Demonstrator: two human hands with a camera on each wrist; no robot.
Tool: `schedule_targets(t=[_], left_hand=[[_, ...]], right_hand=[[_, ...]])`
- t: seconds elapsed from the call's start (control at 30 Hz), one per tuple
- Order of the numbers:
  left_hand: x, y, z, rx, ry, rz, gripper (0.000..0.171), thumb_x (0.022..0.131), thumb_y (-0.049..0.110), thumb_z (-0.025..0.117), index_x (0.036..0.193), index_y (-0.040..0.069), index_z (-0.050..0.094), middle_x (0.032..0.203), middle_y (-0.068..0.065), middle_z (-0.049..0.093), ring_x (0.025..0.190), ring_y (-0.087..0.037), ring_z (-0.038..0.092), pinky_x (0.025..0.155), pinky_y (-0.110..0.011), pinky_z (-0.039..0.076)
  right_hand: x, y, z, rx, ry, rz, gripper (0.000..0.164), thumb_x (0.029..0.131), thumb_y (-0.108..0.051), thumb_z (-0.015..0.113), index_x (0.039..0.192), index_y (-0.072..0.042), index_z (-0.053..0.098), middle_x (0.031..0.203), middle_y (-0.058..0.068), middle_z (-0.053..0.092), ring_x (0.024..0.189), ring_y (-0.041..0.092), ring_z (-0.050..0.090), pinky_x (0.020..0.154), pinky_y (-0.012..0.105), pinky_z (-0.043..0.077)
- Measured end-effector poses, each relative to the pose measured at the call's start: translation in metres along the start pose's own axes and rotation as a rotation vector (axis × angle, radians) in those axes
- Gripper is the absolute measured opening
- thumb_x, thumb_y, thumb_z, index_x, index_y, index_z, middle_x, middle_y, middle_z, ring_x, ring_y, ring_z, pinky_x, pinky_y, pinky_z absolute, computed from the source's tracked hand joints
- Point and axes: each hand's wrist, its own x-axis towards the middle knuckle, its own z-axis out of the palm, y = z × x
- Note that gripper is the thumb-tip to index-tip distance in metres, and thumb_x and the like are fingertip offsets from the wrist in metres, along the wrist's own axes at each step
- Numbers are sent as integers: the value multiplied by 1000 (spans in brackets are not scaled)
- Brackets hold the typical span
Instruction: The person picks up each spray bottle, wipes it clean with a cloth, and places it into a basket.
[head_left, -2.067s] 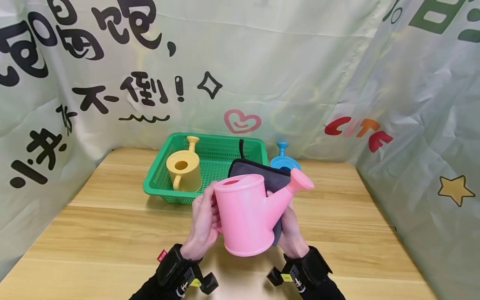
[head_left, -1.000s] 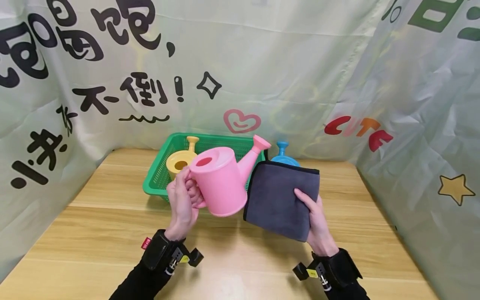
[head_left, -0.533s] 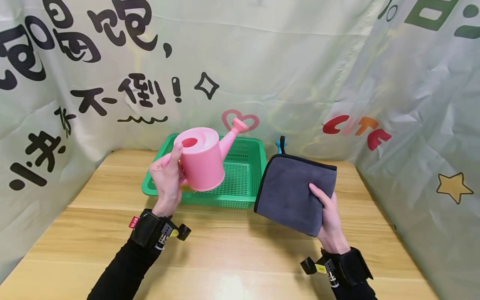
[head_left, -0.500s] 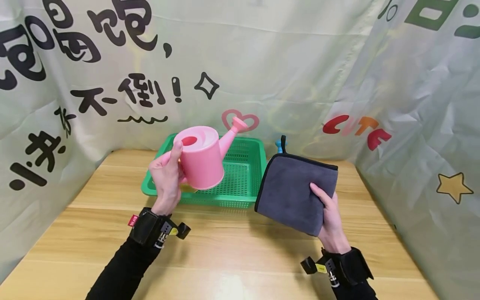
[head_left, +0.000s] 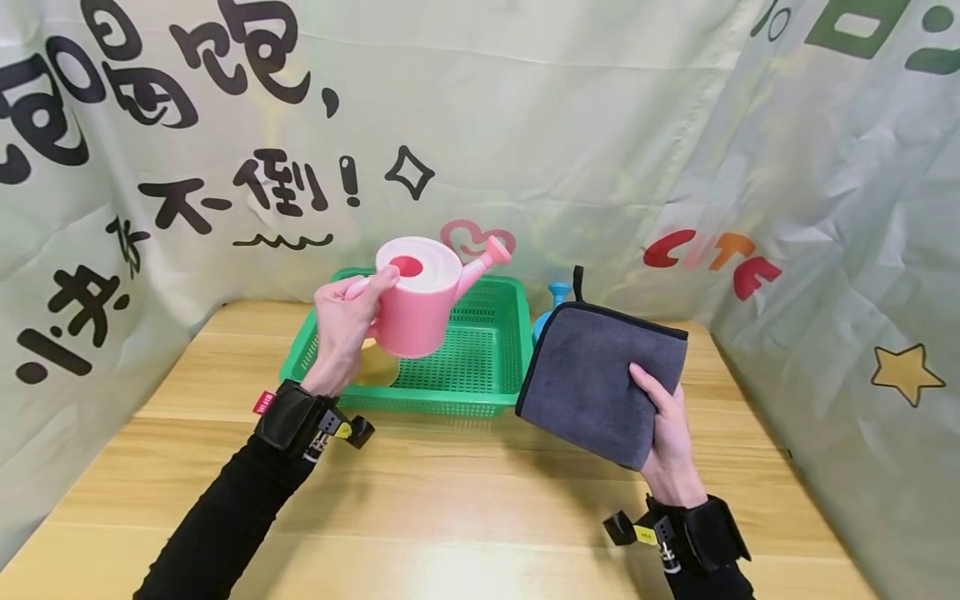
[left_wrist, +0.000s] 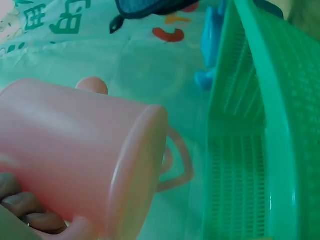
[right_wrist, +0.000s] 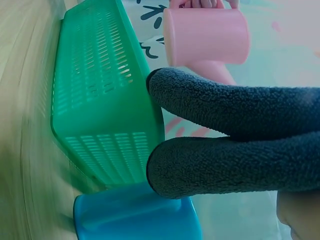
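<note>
In the head view my left hand (head_left: 345, 325) grips the handle of a pink watering can (head_left: 417, 312), held up over the green basket (head_left: 480, 404) with its spout to the right. The left wrist view shows my fingers (left_wrist: 22, 202) curled round the handle beside the can's body. My right hand (head_left: 669, 437) pinches a folded dark grey cloth (head_left: 596, 383) with black edging and a hanging loop, thumb on the front. The right wrist view shows the cloth (right_wrist: 240, 162) in two thick folds. A yellow watering can (head_left: 378, 367) sits in the basket, mostly hidden behind my left hand and the pink can.
A blue watering can (head_left: 558, 293) stands on the table to the right of the basket, partly behind the cloth; its body (right_wrist: 135, 212) shows close to the basket in the right wrist view. A printed fabric curtain (head_left: 585, 150) closes off the table's back and sides.
The pink watering can, first in front of the cloth, has moved left and away from me to above the basket in my left hand. My right hand has carried the cloth right.
</note>
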Motion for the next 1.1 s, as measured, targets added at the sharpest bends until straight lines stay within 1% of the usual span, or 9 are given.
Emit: schedule_targets(t=[0.2,0.27,0.43,0.57,0.77,0.87,0.97,1.03,1.1], left_hand=[[9,0,6,185,-10,42,54,81,43,81,49,19,44,49,10,37,60,-11,47,56,-25,41],[13,0,9,249,-33,40,50,81,46,80,51,20,51,50,11,45,65,-11,53,60,-25,45],[24,-5,14,382,-62,-16,46,80,54,78,55,21,58,56,12,59,71,-11,61,61,-25,51],[32,-11,15,382,-92,-68,47,82,51,76,54,21,53,54,12,57,68,-11,58,57,-25,48],[45,-20,15,432,-261,-132,50,87,47,69,51,23,45,48,12,43,55,-9,43,50,-28,42],[53,-26,13,474,-364,-166,51,90,48,68,52,22,46,53,11,46,62,-9,46,54,-28,45],[61,-33,11,507,-445,-201,42,93,47,65,65,17,64,67,9,55,74,-10,52,58,-26,49],[65,-38,10,514,-496,-222,36,95,45,62,87,12,75,78,8,60,79,-9,54,59,-25,51],[70,-42,10,509,-561,-230,40,98,42,57,111,8,74,84,6,61,78,-9,54,60,-25,53]], right_hand=[[0,-2,-3,8,-14,-29,19,105,-10,49,120,-16,59,104,-1,70,88,14,71,76,28,59],[0,-2,-3,21,-23,-37,19,105,-9,49,119,-15,59,104,0,70,89,15,71,76,28,59],[0,-4,-4,48,-38,-38,20,105,-8,48,121,-14,59,105,1,71,89,16,72,77,29,60],[0,-5,-4,57,-40,-42,19,105,-8,48,121,-14,58,106,1,70,90,16,71,77,29,60],[1,-7,-4,39,-17,-63,17,105,-8,49,119,-14,58,105,0,70,88,15,71,76,28,59],[1,-7,-5,33,-20,-69,17,105,-8,49,118,-13,58,105,0,70,88,15,71,76,28,59],[1,-8,-6,35,-18,-73,17,105,-8,49,117,-13,59,104,0,70,88,15,71,76,28,59],[1,-8,-6,31,-12,-78,18,105,-8,49,117,-14,60,104,0,70,87,15,71,76,28,59],[2,-8,-6,30,-9,-81,18,105,-7,49,117,-14,61,103,0,70,87,15,71,76,27,59]])
